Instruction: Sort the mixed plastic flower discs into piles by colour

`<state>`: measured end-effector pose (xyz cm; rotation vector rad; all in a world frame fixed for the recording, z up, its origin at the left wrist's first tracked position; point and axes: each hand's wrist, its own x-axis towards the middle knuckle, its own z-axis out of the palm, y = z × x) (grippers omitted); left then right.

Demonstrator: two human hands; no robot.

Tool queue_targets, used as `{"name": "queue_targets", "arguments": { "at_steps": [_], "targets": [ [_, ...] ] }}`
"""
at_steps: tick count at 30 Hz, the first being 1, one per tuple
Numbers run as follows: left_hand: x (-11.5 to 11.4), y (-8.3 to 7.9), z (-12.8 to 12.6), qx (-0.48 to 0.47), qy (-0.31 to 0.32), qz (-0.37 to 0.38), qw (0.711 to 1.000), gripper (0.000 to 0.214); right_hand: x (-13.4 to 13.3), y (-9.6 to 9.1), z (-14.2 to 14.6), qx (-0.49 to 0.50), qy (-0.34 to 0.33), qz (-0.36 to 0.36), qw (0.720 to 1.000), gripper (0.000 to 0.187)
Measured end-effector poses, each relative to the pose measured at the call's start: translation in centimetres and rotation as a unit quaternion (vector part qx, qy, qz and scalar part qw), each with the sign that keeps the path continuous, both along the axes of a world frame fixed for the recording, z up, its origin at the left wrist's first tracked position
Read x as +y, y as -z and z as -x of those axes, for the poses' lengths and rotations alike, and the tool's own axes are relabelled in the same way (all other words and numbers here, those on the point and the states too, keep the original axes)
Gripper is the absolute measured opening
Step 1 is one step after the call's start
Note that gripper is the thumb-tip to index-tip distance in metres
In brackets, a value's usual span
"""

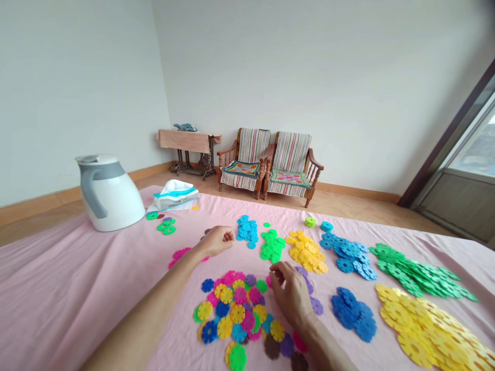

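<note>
My left hand (219,240) has its fingers curled closed above the cloth, just left of a light-blue pile of notched plastic discs (247,231). Whatever is in its fingers, if anything, is hidden. Pink discs (180,255) lie partly behind the left wrist. My right hand (289,289) is bent, fingertips drawn in, at the right edge of a mixed-colour heap of discs (237,312). A pink disc (268,281) shows at its fingertips; whether it is gripped I cannot tell. Purple discs (316,306) lie beside the right hand, bright green ones (273,246) beyond it.
Sorted disc piles spread rightward: yellow (307,252), blue (353,314), green (419,270), larger yellow (436,330). A white-and-grey jug (116,198) and a tissue box (176,197) stand at the left on the pink cloth (93,288). Two wooden armchairs (288,165) are beyond the table.
</note>
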<state>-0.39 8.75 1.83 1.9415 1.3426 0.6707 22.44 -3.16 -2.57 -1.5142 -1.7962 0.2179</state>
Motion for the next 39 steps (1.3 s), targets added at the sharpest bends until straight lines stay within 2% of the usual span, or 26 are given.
{"name": "queue_targets", "arguments": {
  "at_steps": [6,10,13,17,23,32,39],
  "targets": [
    [-1.0,-0.8,-0.4,0.029,0.118,0.005,0.993,0.004,-0.5,-0.5,-0.1,-0.116,-0.018,-0.004,0.993,0.015],
    [-2.0,-1.4,-0.6,0.047,0.217,0.049,0.974,0.011,-0.6,-0.4,-0.1,-0.136,-0.010,0.012,0.991,0.009],
    [-2.5,-1.3,-1.0,0.079,0.263,0.068,0.959,0.017,-0.6,-0.4,-0.2,-0.130,-0.012,0.017,0.991,0.007],
    [-3.0,-1.1,-1.5,0.098,0.271,0.070,0.955,0.016,-0.5,-0.2,-0.5,-0.105,-0.026,0.010,0.994,0.007],
    [-3.5,-1.9,-1.9,0.055,0.267,0.051,0.961,0.012,-0.1,0.5,-0.6,-0.009,-0.042,-0.007,0.999,0.015],
    [-4.2,-0.9,-4.1,-0.018,0.207,0.042,0.977,0.011,-0.5,-0.9,0.9,0.170,-0.046,-0.020,0.984,0.014],
    [-5.1,-0.9,-5.3,-0.052,0.231,0.077,0.969,0.019,-0.7,-1.0,1.2,0.144,-0.040,-0.057,0.987,0.012]
  ]
}}
